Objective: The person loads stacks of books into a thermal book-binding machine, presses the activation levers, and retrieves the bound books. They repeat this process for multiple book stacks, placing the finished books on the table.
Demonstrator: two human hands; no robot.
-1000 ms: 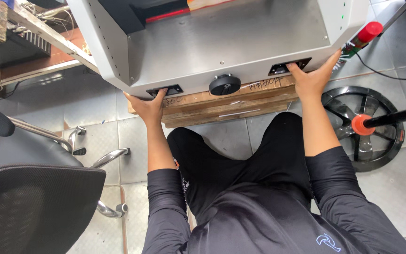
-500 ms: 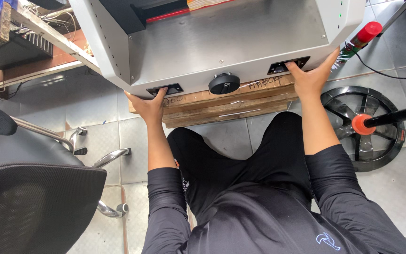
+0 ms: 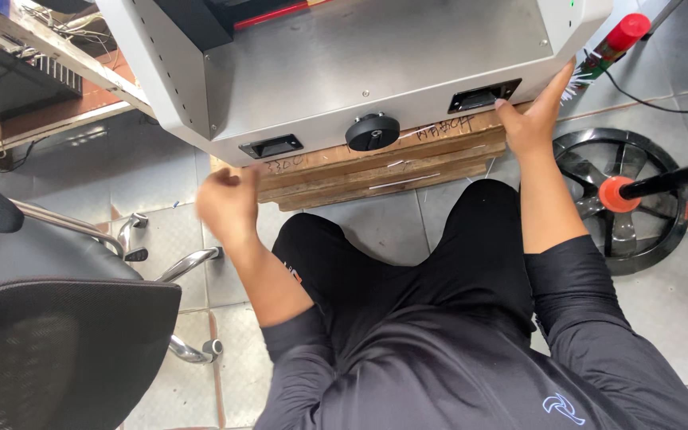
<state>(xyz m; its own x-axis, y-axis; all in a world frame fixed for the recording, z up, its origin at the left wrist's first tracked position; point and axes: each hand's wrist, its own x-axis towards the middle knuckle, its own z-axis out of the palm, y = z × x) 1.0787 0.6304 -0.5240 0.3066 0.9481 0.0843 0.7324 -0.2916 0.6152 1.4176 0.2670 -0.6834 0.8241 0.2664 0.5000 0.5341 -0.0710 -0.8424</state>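
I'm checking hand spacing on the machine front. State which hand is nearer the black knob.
Right. The right hand rests at the machine's right recessed handle, beside the knob. The left hand hangs lower left, off the machine.

I see a matt grey sheet-metal machine housing [image 3: 376, 64], its black plastic knob [image 3: 372, 131], rough wooden pallet boards [image 3: 376, 171] beneath, and glossy floor tiles [image 3: 384, 227].

Machine housing [image 3: 376, 72]: pale grey metal, with black recessed handles [image 3: 483, 98] and a black round knob [image 3: 372, 131]. Pallet [image 3: 376, 169]: light brown wood. Fan guard [image 3: 627, 199]: black, orange hub. Chair [image 3: 49, 342]: black mesh, chrome arms. Clothing: black. Floor tiles [image 3: 678, 302]: mottled grey.
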